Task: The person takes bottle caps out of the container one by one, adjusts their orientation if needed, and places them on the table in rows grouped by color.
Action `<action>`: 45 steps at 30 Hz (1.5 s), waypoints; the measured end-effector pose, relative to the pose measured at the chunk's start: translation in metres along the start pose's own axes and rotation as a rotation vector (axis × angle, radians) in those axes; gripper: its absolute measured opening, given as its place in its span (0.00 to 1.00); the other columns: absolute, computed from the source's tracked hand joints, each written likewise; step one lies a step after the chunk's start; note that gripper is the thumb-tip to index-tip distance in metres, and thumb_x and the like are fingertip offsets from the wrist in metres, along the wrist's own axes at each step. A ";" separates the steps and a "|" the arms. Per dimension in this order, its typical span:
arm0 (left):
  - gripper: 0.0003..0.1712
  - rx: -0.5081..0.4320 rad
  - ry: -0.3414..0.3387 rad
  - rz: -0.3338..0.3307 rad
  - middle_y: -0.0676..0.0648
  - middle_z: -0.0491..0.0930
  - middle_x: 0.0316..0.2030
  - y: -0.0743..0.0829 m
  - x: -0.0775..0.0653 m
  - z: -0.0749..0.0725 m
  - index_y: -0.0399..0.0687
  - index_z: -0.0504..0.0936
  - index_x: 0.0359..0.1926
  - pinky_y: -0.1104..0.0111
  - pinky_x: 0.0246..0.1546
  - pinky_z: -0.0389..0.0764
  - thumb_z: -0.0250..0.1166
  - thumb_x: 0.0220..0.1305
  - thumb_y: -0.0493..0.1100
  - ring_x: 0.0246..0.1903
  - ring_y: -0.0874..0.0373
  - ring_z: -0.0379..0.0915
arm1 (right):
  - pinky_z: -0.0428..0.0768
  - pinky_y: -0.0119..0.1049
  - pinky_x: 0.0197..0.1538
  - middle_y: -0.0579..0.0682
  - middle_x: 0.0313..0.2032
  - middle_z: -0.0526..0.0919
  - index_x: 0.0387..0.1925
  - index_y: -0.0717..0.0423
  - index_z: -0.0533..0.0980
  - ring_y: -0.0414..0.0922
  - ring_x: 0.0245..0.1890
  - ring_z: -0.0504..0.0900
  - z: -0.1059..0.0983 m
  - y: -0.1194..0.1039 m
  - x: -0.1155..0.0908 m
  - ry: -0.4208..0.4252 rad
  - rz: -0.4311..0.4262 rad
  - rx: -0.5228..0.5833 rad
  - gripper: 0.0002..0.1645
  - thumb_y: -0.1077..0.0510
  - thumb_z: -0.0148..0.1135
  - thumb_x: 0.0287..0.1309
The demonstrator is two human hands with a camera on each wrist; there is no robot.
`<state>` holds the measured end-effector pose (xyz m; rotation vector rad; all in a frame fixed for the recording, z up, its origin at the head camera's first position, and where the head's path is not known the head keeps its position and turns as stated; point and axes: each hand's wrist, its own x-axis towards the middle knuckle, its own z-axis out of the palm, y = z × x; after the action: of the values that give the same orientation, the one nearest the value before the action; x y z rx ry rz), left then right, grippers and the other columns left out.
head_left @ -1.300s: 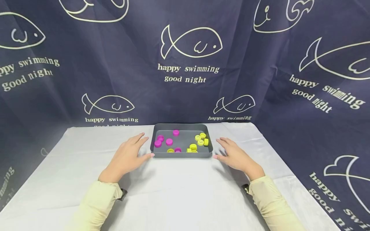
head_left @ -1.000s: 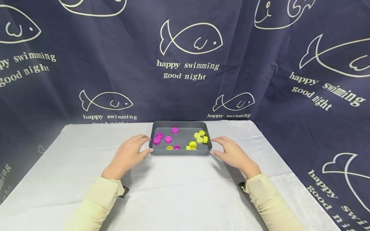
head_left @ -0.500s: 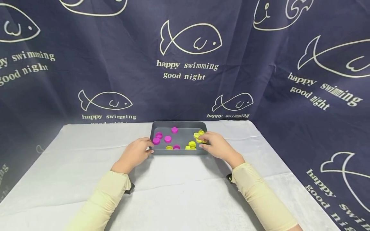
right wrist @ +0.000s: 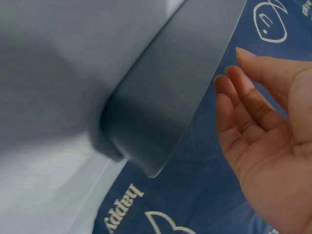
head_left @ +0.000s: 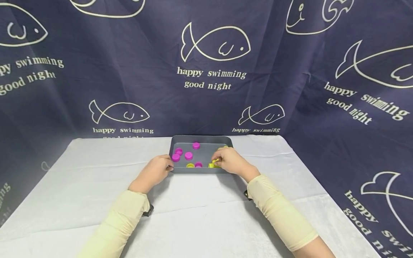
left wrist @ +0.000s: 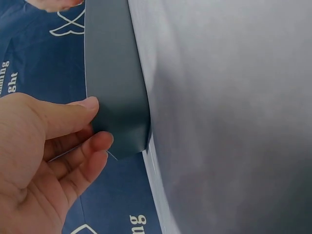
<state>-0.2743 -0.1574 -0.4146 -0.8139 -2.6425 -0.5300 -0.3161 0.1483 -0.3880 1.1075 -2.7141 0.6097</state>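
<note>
A dark grey rectangular tray (head_left: 201,170) holds several pink bottle caps (head_left: 188,156) on its left side and yellow bottle caps (head_left: 211,165) mostly on its right. My left hand (head_left: 155,169) grips the tray's front left corner, thumb and fingertips against rim and wall in the left wrist view. Over the tray's right part, my right hand (head_left: 231,161) reaches down with bent fingers at the yellow caps and covers some of them. From the right wrist, the fingers of that hand (right wrist: 263,117) look loosely curved with the thumb apart, and no cap shows between them.
A white cloth (head_left: 193,222) covers the table under the tray. Behind and at both sides hangs a navy curtain (head_left: 213,107) printed with white fish and lettering. One yellow cap (head_left: 190,166) lies among the pink ones by the front wall.
Both hands came in to the tray's sides. The left then took hold of the front left corner, while the right crossed over the right wall and moved left over the yellow caps.
</note>
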 end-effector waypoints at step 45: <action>0.08 -0.015 0.034 0.002 0.52 0.77 0.28 0.001 -0.005 0.006 0.39 0.86 0.28 0.66 0.39 0.83 0.69 0.52 0.24 0.31 0.59 0.77 | 0.78 0.27 0.35 0.41 0.25 0.83 0.24 0.56 0.85 0.34 0.28 0.76 0.005 0.004 0.022 -0.274 -0.128 -0.090 0.07 0.69 0.68 0.52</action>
<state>-0.2706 -0.1561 -0.4213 -0.8043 -2.6093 -0.5593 -0.3351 0.1348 -0.3876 1.4213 -2.8289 0.3354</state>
